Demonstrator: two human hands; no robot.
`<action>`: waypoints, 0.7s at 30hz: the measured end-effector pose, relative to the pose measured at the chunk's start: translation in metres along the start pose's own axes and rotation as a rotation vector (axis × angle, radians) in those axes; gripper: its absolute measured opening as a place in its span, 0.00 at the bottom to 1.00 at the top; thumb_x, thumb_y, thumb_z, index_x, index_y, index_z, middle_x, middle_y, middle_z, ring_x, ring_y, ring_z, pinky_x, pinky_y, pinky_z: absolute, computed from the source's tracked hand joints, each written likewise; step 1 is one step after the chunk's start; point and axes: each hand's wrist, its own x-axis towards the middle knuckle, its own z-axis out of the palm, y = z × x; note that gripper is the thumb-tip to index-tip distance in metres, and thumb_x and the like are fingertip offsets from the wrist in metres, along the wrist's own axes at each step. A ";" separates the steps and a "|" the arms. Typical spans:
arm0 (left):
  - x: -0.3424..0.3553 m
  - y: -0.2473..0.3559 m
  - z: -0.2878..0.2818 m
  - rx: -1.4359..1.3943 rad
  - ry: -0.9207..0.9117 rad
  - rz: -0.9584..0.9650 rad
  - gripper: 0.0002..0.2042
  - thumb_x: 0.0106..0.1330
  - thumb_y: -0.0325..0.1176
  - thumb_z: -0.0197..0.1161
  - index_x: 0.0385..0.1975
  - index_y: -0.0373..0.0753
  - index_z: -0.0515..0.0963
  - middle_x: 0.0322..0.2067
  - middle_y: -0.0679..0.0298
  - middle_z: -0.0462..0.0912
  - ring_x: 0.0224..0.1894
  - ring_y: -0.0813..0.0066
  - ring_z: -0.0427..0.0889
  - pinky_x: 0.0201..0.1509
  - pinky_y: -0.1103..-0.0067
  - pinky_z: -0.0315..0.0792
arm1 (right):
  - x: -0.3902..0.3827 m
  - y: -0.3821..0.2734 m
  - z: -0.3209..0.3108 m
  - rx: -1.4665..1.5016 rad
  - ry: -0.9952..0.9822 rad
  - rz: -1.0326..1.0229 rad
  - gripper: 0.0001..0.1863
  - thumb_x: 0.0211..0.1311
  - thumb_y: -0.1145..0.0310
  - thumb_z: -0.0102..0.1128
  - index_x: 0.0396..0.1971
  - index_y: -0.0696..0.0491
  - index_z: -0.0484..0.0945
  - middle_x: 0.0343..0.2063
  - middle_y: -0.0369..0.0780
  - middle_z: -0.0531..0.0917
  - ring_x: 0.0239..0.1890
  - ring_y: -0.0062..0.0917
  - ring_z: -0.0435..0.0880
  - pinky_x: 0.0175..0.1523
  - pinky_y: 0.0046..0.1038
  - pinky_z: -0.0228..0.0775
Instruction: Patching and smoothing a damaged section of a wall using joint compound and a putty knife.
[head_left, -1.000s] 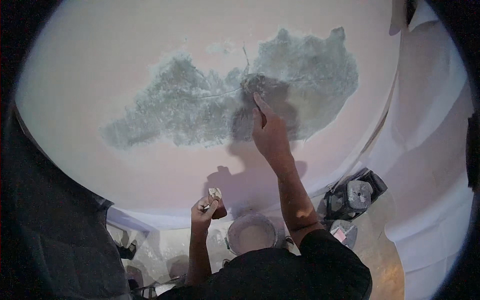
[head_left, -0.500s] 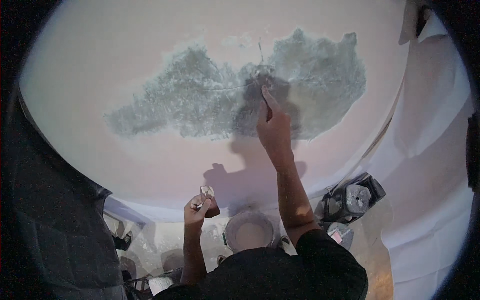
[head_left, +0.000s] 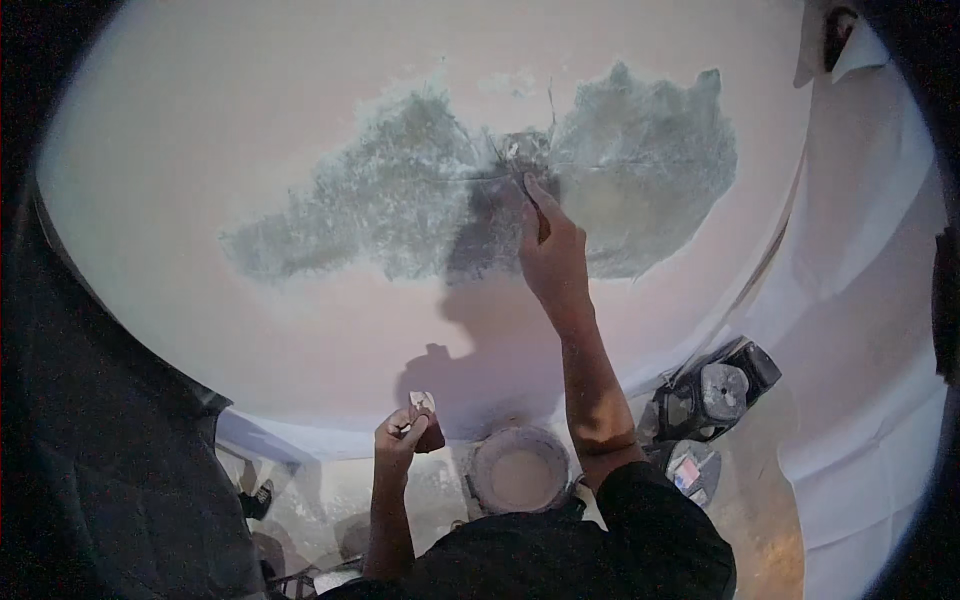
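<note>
My right hand (head_left: 556,262) reaches up to the pale pink wall (head_left: 330,340), index finger stretched along what looks like a small putty knife (head_left: 527,150). Its dark blade lies against the grey patch (head_left: 400,190), near a thin crack; most of its handle is hidden by the fingers. Lower down, my left hand (head_left: 397,434) pinches a small flat brown scraper (head_left: 430,432) between thumb and fingers. A whitish dab of filler (head_left: 422,402) sits on its upper end. The left hand is apart from the wall patch.
A round bucket (head_left: 520,470) with pale contents stands below the wall, in front of my body. To its right are a dark stool-like object (head_left: 722,392) and a round lid-like thing (head_left: 692,470). Dark sheeting (head_left: 120,450) hangs left, white sheeting (head_left: 860,330) right.
The view has shifted slightly, so the wall patch and bucket sit further right. My right hand stays at the patch with its blade; the left still holds the scraper, slightly lower in view.
</note>
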 end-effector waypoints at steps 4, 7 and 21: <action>0.007 0.006 0.000 0.046 0.004 0.063 0.07 0.65 0.26 0.63 0.41 0.33 0.79 0.33 0.68 0.81 0.33 0.83 0.78 0.37 0.81 0.73 | -0.011 0.010 0.007 -0.021 -0.018 -0.037 0.20 0.66 0.73 0.50 0.58 0.55 0.73 0.26 0.55 0.78 0.18 0.27 0.73 0.30 0.29 0.68; 0.017 0.007 0.009 0.015 -0.005 0.086 0.08 0.67 0.30 0.63 0.39 0.33 0.79 0.29 0.71 0.77 0.29 0.86 0.72 0.34 0.82 0.69 | -0.009 0.003 0.013 -0.006 0.004 -0.082 0.20 0.68 0.72 0.50 0.59 0.55 0.71 0.16 0.55 0.73 0.13 0.31 0.69 0.23 0.32 0.65; 0.009 -0.008 0.018 -0.037 0.036 -0.023 0.05 0.66 0.27 0.62 0.38 0.34 0.80 0.32 0.67 0.82 0.32 0.83 0.78 0.38 0.82 0.74 | -0.008 -0.007 0.011 -0.027 -0.077 0.041 0.21 0.68 0.73 0.50 0.60 0.53 0.71 0.21 0.50 0.76 0.20 0.17 0.67 0.29 0.23 0.65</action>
